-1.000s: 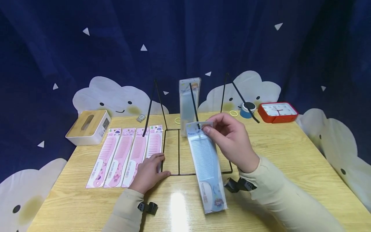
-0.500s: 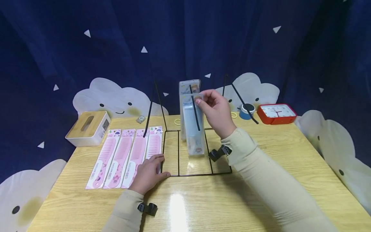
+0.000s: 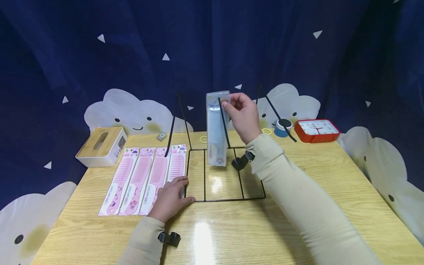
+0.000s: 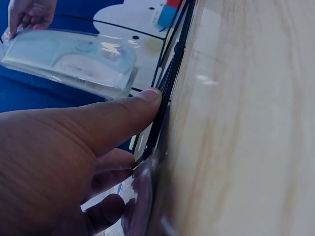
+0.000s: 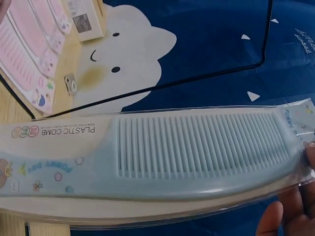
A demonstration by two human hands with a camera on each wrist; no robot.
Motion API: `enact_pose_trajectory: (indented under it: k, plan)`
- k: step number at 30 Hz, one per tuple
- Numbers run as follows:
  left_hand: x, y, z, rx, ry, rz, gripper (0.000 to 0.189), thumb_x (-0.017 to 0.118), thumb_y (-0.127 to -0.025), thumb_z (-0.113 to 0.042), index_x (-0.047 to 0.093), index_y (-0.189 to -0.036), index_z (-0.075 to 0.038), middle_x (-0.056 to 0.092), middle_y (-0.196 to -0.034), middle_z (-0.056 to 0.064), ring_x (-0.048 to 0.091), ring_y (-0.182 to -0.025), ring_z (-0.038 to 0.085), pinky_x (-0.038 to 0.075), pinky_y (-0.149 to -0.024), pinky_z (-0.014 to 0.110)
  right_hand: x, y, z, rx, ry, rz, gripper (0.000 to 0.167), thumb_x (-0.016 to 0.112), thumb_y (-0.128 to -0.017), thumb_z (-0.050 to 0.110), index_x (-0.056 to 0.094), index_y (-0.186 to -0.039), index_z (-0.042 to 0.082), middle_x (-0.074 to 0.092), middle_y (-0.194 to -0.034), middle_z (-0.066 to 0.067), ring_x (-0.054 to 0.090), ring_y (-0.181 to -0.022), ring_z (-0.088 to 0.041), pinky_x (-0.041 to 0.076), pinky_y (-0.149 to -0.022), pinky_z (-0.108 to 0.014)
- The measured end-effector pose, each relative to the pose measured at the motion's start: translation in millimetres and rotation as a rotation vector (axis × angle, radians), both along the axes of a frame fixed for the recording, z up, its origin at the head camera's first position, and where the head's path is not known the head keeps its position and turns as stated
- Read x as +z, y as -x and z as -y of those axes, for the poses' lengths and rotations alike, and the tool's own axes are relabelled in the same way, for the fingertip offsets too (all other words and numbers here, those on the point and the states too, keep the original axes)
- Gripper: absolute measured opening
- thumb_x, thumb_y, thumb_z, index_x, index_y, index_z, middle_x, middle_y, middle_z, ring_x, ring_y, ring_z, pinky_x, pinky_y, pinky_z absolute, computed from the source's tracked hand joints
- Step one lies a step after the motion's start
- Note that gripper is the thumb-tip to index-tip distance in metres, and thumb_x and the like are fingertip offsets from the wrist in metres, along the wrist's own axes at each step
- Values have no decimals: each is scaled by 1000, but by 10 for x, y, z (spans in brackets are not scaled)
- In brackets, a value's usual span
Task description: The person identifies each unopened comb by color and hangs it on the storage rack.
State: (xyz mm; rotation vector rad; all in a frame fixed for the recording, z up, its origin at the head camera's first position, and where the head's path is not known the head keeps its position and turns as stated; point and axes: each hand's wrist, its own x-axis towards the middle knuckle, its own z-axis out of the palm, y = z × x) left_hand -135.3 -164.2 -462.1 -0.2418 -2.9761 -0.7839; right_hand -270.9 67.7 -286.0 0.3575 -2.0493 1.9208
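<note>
My right hand (image 3: 244, 117) pinches the top right of a blue plastic comb (image 3: 216, 129) in clear packaging. The comb hangs upright at the middle prong of a black wire display rack (image 3: 205, 180), in front of other packs largely hidden behind it. In the right wrist view, the teeth and printed handle of the comb (image 5: 197, 152) show close up. At the rack's front left corner, my left hand (image 3: 170, 197) grips the base wire between thumb and fingers. The left wrist view shows its thumb (image 4: 133, 110) against the wire.
Several packaged pink combs (image 3: 137, 180) lie in a row left of the rack. Behind them sits a wood-topped tissue box (image 3: 101, 147). A red clock (image 3: 317, 130), a blue jar (image 3: 282, 127) and yellow rings (image 3: 267, 131) are at the back.
My right hand has carried the blue comb away from me and up onto the middle prong, back against the packs behind. The left hand has stayed at the rack's corner.
</note>
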Motion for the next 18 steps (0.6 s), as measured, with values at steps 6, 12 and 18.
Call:
enact_pose_trajectory:
  k: [6, 12, 18]
  plan:
    - [-2, 4, 8, 4, -4, 11, 68, 83, -81, -40, 62, -135, -5, 53, -147, 6, 55, -123, 37, 42, -93, 58, -25, 33, 9, -26, -10, -3, 15, 72, -94, 15, 66, -105, 7, 67, -102, -5, 60, -92, -16, 51, -78, -27]
    - [2, 9, 1, -1, -3, 11, 67, 83, -81, -40, 62, -135, -5, 54, -146, 6, 55, -123, 38, 42, -93, 58, -94, 7, -64, -36, -75, -11, 18, 72, -94, 18, 67, -106, 6, 67, -101, -5, 61, -92, -15, 50, -78, -26]
    - [-4, 12, 9, -1, -1, 25, 69, 82, -81, -41, 61, -136, -5, 52, -148, 6, 53, -126, 38, 41, -95, 59, -257, -125, -253, -38, -241, -36, 22, 69, -96, 19, 68, -113, 5, 69, -108, -6, 62, -97, -15, 48, -84, -31]
